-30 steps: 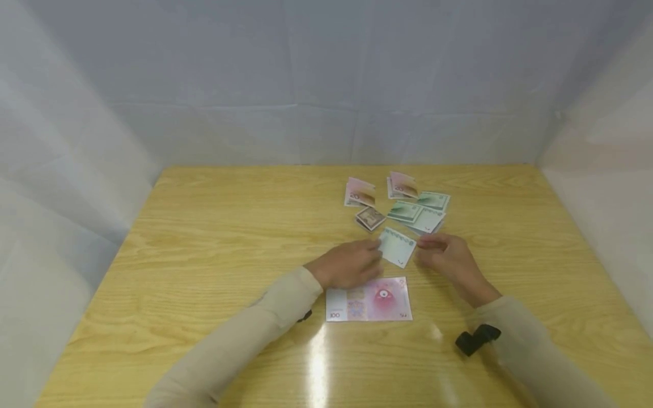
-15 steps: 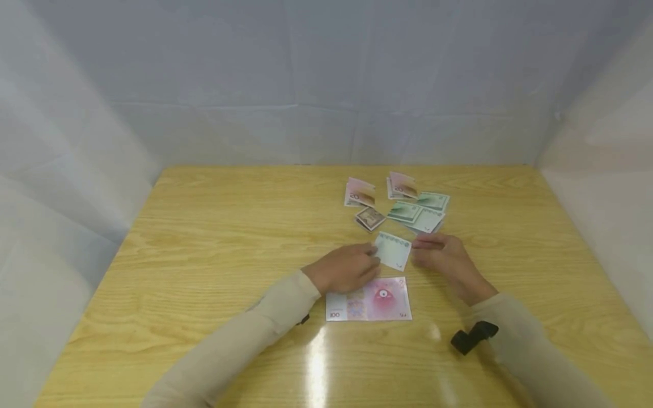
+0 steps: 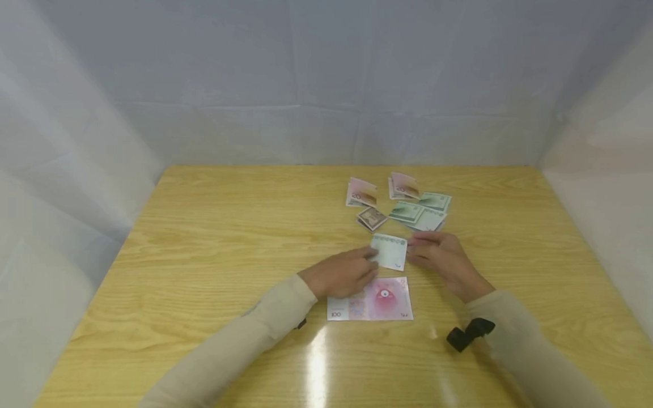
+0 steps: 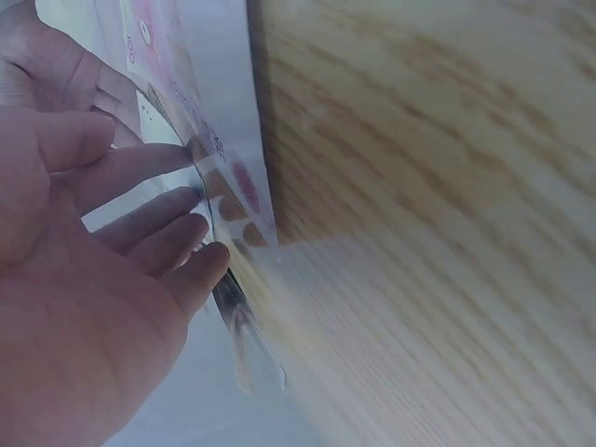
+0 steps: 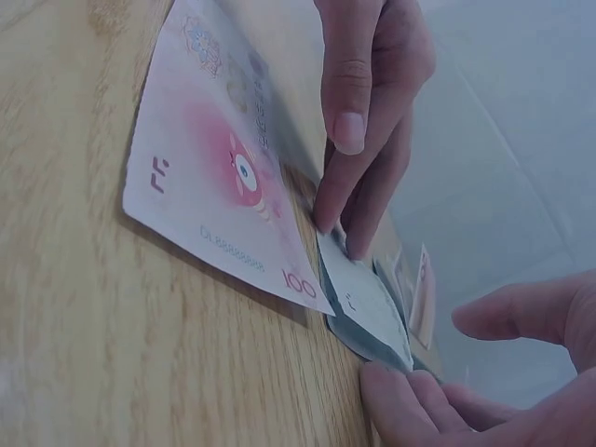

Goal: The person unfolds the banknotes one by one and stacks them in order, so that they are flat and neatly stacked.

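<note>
A folded pale-green banknote (image 3: 391, 253) lies on the wooden table between my two hands. From its left, my left hand (image 3: 344, 273) touches it with the fingertips, and the thumb stays off the paper, as the right wrist view shows. My right hand (image 3: 442, 258) has its fingertips at the note's opposite edge, thumb (image 5: 498, 315) raised apart. Nearer to me lies a flat pink 100 banknote (image 3: 386, 300), its left part beneath my left hand in the head view. The left wrist view shows my left fingers (image 4: 140, 219) extended and slightly bent.
Behind the hands lie two folded pink 20 notes (image 3: 363, 192), a folded brown note (image 3: 372, 217) and a cluster of folded green notes (image 3: 406, 212). Pale cloth walls (image 3: 326, 85) surround the table (image 3: 229, 226) at the back and sides.
The folded pale-green note has slid a little left and turned to lie straighter, both hands staying at its edges. My right hand has shifted slightly left with it.
</note>
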Tool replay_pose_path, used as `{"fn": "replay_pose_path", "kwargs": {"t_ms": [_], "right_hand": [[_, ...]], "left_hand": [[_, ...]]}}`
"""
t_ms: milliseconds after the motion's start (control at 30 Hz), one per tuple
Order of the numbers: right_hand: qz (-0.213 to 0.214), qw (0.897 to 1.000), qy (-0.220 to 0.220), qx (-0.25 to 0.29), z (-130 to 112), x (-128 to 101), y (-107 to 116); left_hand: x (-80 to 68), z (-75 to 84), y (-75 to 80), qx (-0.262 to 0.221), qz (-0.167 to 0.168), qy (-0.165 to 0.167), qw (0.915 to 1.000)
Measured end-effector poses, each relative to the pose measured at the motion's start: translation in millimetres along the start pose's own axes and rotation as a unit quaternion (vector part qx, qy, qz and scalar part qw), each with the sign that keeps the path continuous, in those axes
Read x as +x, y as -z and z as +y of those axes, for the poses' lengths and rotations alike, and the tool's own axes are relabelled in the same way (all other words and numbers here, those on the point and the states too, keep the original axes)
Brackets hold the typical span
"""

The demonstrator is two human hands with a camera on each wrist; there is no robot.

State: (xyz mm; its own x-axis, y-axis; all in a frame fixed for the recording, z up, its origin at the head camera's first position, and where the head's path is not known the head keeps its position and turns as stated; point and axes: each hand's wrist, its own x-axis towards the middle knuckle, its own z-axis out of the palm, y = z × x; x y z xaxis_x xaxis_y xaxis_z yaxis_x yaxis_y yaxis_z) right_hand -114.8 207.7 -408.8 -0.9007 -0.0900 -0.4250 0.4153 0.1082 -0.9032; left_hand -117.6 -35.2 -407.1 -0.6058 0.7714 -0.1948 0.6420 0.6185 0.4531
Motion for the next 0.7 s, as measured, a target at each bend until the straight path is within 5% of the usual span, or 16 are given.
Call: {"fn": "replay_pose_path", "kwargs": {"t_ms": [700], "right_hand": [[-0.027,0.997,-0.001,0.074,3.8,7.9,-10.2]], "left_hand": [[-8.8,-5.8,-5.0,0.014,0.017,-0.019,0.9996]]}}
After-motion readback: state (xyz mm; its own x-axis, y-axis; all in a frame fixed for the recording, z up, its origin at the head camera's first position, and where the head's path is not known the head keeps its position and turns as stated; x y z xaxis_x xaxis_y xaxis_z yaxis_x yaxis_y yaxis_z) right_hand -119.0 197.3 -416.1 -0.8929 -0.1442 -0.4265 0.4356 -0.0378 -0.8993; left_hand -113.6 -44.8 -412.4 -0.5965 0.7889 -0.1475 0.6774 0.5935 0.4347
